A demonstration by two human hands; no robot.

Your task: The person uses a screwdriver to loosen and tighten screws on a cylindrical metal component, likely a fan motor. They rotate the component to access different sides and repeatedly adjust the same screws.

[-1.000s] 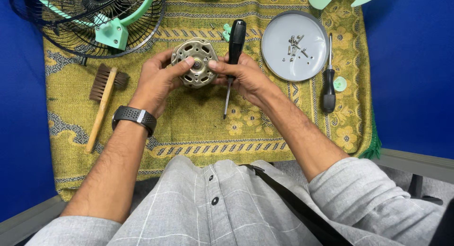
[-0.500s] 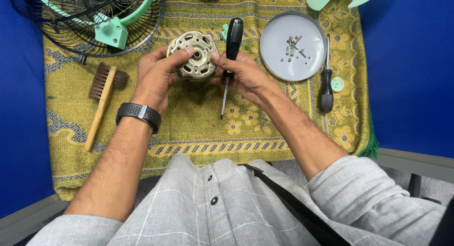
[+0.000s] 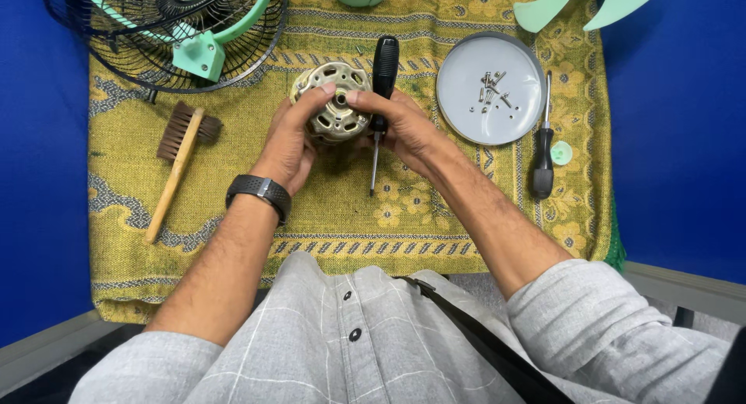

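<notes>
Motor (image 3: 336, 101) gripped betw. both hands, right hand (image 3: 404, 128) w/ screwdriver (image 3: 382, 85) too.

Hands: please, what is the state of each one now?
Left hand: closed on the metal motor housing.
Right hand: holds the housing and a black-handled screwdriver.

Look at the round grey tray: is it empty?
No, the grey tray holds a small cluster of loose screws near its middle.
</notes>
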